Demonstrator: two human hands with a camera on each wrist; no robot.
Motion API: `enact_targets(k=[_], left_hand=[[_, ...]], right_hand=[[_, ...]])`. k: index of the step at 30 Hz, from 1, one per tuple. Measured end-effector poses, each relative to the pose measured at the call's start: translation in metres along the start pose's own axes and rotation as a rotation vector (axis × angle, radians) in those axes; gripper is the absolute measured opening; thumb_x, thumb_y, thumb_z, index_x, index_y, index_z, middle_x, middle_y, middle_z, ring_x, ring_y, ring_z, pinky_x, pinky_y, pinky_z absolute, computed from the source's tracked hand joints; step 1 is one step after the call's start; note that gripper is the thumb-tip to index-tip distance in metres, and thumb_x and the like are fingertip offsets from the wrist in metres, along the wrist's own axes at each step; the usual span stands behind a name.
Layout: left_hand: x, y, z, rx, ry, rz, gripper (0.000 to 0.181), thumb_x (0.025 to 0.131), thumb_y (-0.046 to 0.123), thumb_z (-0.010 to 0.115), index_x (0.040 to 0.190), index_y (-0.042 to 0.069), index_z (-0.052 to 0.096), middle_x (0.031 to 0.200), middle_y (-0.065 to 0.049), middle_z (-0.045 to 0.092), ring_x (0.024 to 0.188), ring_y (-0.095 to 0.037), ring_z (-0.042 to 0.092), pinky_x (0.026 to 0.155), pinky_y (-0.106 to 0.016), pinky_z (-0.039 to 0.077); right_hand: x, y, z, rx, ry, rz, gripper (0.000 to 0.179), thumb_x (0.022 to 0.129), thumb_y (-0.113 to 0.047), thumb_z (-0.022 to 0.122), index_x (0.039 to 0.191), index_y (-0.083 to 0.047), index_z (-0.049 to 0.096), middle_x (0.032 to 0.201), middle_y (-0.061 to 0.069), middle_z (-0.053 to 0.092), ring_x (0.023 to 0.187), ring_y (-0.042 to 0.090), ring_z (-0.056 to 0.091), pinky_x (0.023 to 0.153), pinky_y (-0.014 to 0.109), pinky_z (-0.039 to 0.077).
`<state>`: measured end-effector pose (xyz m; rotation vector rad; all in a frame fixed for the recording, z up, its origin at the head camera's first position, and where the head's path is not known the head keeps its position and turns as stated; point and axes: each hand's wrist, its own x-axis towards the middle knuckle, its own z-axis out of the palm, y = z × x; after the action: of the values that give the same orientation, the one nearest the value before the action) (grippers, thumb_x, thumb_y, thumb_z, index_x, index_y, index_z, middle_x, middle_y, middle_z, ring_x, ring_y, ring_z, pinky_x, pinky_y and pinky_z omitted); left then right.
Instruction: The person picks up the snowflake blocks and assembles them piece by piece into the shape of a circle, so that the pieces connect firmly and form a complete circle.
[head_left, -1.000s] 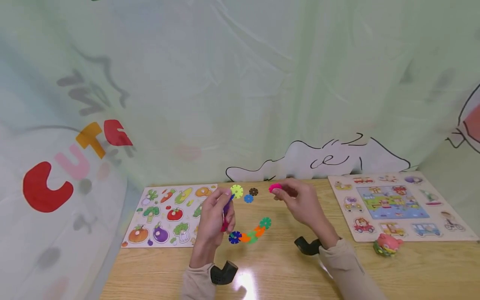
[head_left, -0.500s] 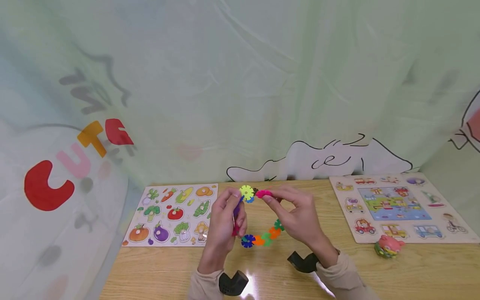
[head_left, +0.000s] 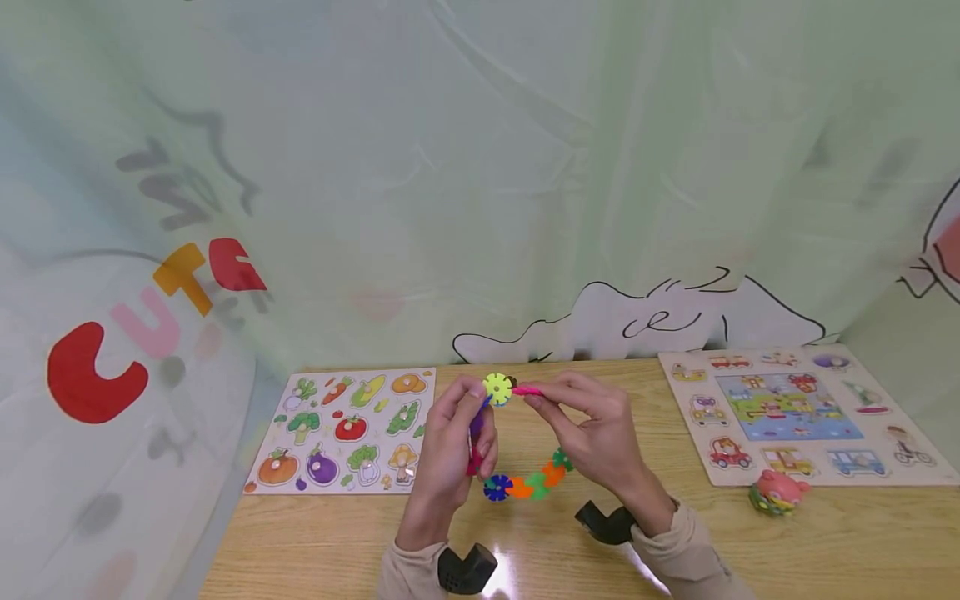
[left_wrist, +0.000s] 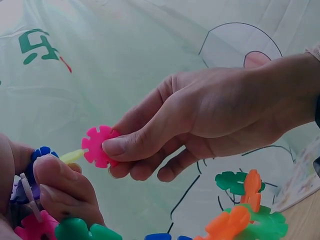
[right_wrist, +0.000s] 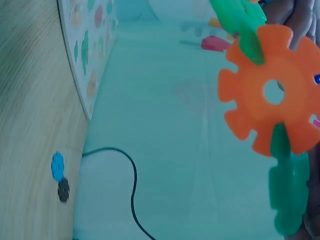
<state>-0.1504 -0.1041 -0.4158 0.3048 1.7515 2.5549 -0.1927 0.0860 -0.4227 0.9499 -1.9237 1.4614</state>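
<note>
My left hand (head_left: 452, 446) grips a chain of interlocking snowflake discs, with purple and pink ones partly hidden by its fingers. From its fingertips a yellow disc (head_left: 497, 388) sticks up. The chain's other end curves below, with a dark blue disc (head_left: 498, 488), then orange and green ones; an orange disc (right_wrist: 270, 75) looms large in the right wrist view. Between thumb and fingertips, my right hand (head_left: 600, 429) pinches a pink snowflake disc (left_wrist: 93, 147). Its notched edge meets the edge of the yellow disc, the two set at an angle to each other.
On the wooden table lie a blue disc (right_wrist: 57, 166) and a dark disc (right_wrist: 63, 190), behind the hands. A vegetable puzzle board (head_left: 341, 433) lies left and a vehicle puzzle board (head_left: 810, 454) right. A pink toy figure (head_left: 778, 492) sits by the latter. A curtain (head_left: 480, 183) hangs behind.
My right hand has come left with the pink disc until it meets the yellow one, and the disc has turned edge-on. My left hand and the chain have shifted right.
</note>
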Motion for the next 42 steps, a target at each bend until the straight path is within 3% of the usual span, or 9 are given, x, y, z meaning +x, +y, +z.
enact_targets(k=[6,13,17,23,26,30,34,37,42], left_hand=[[-0.001,0.0,0.0,0.012,-0.005,0.001,0.018,0.114,0.02,0.042,0.1,0.012,0.049,0.058,0.006,0.039,0.039,-0.007,0.042,0.039,-0.017,0.04],[-0.002,0.003,0.004,0.067,0.019,-0.002,0.021,0.114,0.021,0.046,0.101,0.005,0.049,0.058,0.003,0.04,0.038,-0.009,0.043,0.038,-0.019,0.04],[-0.002,0.003,0.005,0.081,0.0,-0.011,0.027,0.115,0.022,0.046,0.105,-0.004,0.048,0.058,0.002,0.04,0.039,-0.009,0.043,0.039,-0.019,0.041],[-0.002,0.002,0.004,0.097,-0.04,-0.014,0.031,0.115,0.023,0.045,0.107,-0.006,0.047,0.059,0.002,0.042,0.039,-0.01,0.044,0.039,-0.02,0.041],[0.0,0.001,-0.001,0.118,-0.07,0.004,0.032,0.115,0.022,0.044,0.106,-0.009,0.045,0.061,0.002,0.047,0.041,-0.009,0.047,0.04,-0.02,0.043],[0.002,0.0,-0.007,0.126,-0.075,0.012,0.033,0.114,0.019,0.044,0.102,-0.011,0.044,0.067,0.003,0.054,0.044,-0.007,0.052,0.041,-0.019,0.046],[0.004,-0.002,-0.012,0.122,-0.079,0.027,0.032,0.113,0.016,0.041,0.098,-0.012,0.041,0.069,0.003,0.055,0.044,-0.005,0.053,0.038,-0.018,0.046],[0.006,-0.004,-0.015,0.114,-0.088,0.033,0.031,0.112,0.015,0.039,0.096,-0.012,0.039,0.065,0.004,0.053,0.042,-0.005,0.052,0.036,-0.019,0.044],[0.007,-0.007,-0.016,0.106,-0.072,0.021,0.034,0.113,0.019,0.042,0.099,-0.012,0.041,0.059,0.006,0.048,0.039,-0.006,0.052,0.035,-0.02,0.043]], right_hand=[[0.0,0.0,-0.002,0.034,-0.023,0.065,0.026,0.08,0.018,0.08,0.097,-0.001,0.083,0.085,0.006,0.078,0.074,0.01,0.066,0.063,0.017,0.051],[0.002,0.001,-0.002,-0.045,-0.009,-0.091,0.026,0.077,0.017,0.082,0.095,-0.002,0.083,0.077,0.002,0.071,0.063,0.008,0.055,0.055,0.013,0.042],[0.002,-0.001,-0.002,-0.087,0.006,-0.14,0.003,0.091,-0.002,0.081,0.093,-0.001,0.083,0.077,0.002,0.07,0.059,0.008,0.05,0.05,0.013,0.038],[0.003,-0.003,0.001,-0.115,0.037,-0.176,0.032,0.103,-0.027,0.071,0.09,0.0,0.083,0.076,0.004,0.071,0.057,0.01,0.052,0.048,0.015,0.04],[0.002,-0.003,0.002,-0.123,0.032,-0.166,0.028,0.102,-0.024,0.072,0.091,-0.001,0.083,0.076,0.005,0.072,0.057,0.01,0.053,0.048,0.015,0.039],[0.001,-0.002,0.003,-0.126,0.0,-0.109,0.006,0.089,-0.003,0.083,0.095,-0.002,0.084,0.079,0.005,0.075,0.061,0.011,0.06,0.052,0.014,0.043],[-0.001,0.0,0.008,-0.135,-0.052,-0.042,0.022,0.079,0.009,0.086,0.097,-0.003,0.084,0.084,0.005,0.079,0.067,0.012,0.068,0.058,0.014,0.049],[-0.001,0.003,0.01,-0.137,-0.095,-0.029,0.026,0.078,0.007,0.088,0.102,-0.003,0.084,0.087,0.005,0.08,0.071,0.013,0.071,0.06,0.015,0.051],[-0.001,0.012,0.001,-0.124,-0.204,0.019,0.046,0.08,-0.001,0.09,0.124,-0.002,0.077,0.101,0.006,0.082,0.085,0.017,0.077,0.073,0.026,0.062]])
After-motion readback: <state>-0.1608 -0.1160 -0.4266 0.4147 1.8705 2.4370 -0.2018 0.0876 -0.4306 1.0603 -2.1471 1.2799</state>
